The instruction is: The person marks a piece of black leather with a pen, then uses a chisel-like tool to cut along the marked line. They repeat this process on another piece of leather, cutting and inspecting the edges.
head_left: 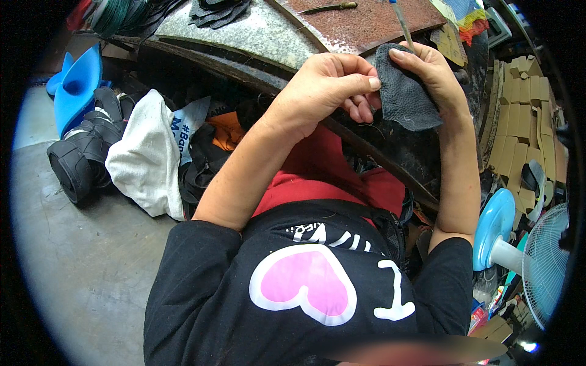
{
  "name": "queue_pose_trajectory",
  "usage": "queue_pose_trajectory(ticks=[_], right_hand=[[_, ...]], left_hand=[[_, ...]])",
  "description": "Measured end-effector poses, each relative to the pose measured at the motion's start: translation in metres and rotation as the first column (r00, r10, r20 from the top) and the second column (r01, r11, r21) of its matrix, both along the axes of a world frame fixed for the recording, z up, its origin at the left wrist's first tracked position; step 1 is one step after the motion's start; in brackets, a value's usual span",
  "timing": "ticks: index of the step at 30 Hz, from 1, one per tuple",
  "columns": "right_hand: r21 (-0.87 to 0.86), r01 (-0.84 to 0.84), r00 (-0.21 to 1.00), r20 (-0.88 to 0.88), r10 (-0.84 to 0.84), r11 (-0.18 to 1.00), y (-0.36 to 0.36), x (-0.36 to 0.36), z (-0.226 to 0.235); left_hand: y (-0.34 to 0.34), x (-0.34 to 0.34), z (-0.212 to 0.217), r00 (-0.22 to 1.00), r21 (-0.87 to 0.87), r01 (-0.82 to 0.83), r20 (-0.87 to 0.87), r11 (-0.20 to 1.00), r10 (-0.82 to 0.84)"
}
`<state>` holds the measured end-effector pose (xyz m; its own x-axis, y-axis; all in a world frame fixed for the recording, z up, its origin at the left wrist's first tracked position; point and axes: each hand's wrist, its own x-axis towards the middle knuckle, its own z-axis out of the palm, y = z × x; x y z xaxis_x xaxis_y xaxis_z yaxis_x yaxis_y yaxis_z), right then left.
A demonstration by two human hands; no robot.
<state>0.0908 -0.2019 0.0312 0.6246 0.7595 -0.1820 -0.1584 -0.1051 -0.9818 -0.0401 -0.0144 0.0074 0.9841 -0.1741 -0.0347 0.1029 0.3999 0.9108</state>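
Observation:
A piece of black grained leather is held up in front of me, over the near edge of the workbench. My right hand is closed on it, with the thumb on its upper face and the fingers behind. A thin rod-like tool with a blue end sticks up from the same hand; its lower end is hidden. My left hand is closed in a pinch at the leather's left edge, its thumb and forefinger together and the other fingers curled below. A fine thread-like strand seems to hang under the leather.
On the bench lie a speckled grey slab, a reddish-brown board, a wooden-handled knife and stacked black pieces. Sandals and a white cloth are at left. Cardboard boxes and a fan stand at right.

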Motion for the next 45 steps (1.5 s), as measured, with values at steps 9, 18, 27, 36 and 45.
queue_pose_trajectory(ticks=[9, 18, 27, 36, 45], right_hand=[[0.036, 0.011, 1.000, -0.001, -0.011, 0.999, 0.0019, -0.0004, -0.0022], [0.007, 0.051, 0.999, -0.019, -0.051, 0.999, -0.0025, 0.0046, -0.0008], [0.024, 0.024, 0.999, -0.028, -0.023, 0.999, -0.0021, 0.0021, 0.0002], [0.002, 0.064, 0.998, -0.026, -0.064, 0.998, 0.0004, -0.0002, -0.0002], [0.004, 0.090, 0.991, 0.097, -0.090, 0.996, -0.0016, 0.0004, 0.0020]], left_hand=[[-0.0022, -0.0028, 0.0005, 1.000, -0.007, -0.026, -0.009, 1.000, 0.026], [-0.0070, -0.0069, 0.0047, 0.999, 0.039, -0.047, -0.013, 0.998, 0.048], [-0.0049, -0.0047, -0.0012, 1.000, 0.011, -0.024, 0.003, 1.000, 0.024], [-0.0006, -0.0045, -0.0035, 0.999, -0.050, 0.049, 0.023, 0.998, -0.048], [-0.0067, -0.0019, 0.0010, 0.999, -0.091, 0.000, -0.054, 0.996, -0.005]])
